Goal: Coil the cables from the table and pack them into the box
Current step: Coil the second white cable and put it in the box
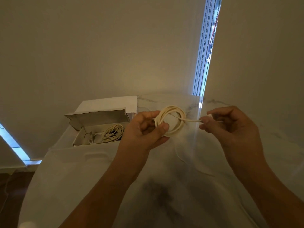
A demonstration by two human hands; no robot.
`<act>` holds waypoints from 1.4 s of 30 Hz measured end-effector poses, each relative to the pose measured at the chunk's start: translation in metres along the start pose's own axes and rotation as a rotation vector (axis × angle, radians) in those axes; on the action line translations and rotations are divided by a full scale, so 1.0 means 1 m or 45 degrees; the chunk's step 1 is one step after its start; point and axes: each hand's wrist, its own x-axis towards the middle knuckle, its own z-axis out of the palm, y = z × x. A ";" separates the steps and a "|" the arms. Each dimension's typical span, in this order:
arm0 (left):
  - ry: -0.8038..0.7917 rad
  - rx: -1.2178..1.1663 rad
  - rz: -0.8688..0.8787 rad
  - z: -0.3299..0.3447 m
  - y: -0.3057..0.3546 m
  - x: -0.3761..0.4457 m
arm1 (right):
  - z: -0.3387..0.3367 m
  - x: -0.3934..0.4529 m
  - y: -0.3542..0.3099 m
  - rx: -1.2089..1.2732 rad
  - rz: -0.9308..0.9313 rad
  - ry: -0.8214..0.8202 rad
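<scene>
Cream cable [171, 122], wound into a coil, is held above the marble bench [181, 186]. Left hand [144, 129] grips the coil between thumb and fingers. Right hand [230, 125] pinches the cable's free end, drawn out sideways. Open cardboard box [98, 129] sits to the left, containing other coiled cables [111, 133].

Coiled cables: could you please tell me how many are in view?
2, perhaps more: one coiled cable held between the left hand and right hand, another coil in the open box; others there may be hidden.
</scene>
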 end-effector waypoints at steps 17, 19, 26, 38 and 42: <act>0.096 0.200 0.173 0.012 -0.008 -0.008 | 0.000 -0.006 0.005 -0.855 -0.531 0.168; 0.046 0.210 0.151 0.014 -0.007 -0.010 | 0.000 -0.006 0.005 -0.828 -0.496 0.201; -0.082 -0.021 0.022 0.025 -0.009 -0.013 | 0.010 -0.006 0.011 -0.466 -0.055 0.097; -0.060 -0.118 -0.057 0.022 -0.017 -0.010 | 0.016 -0.005 0.006 0.622 0.705 -0.161; -0.038 -0.138 -0.051 0.019 -0.017 -0.009 | 0.012 -0.003 0.007 0.550 0.733 -0.264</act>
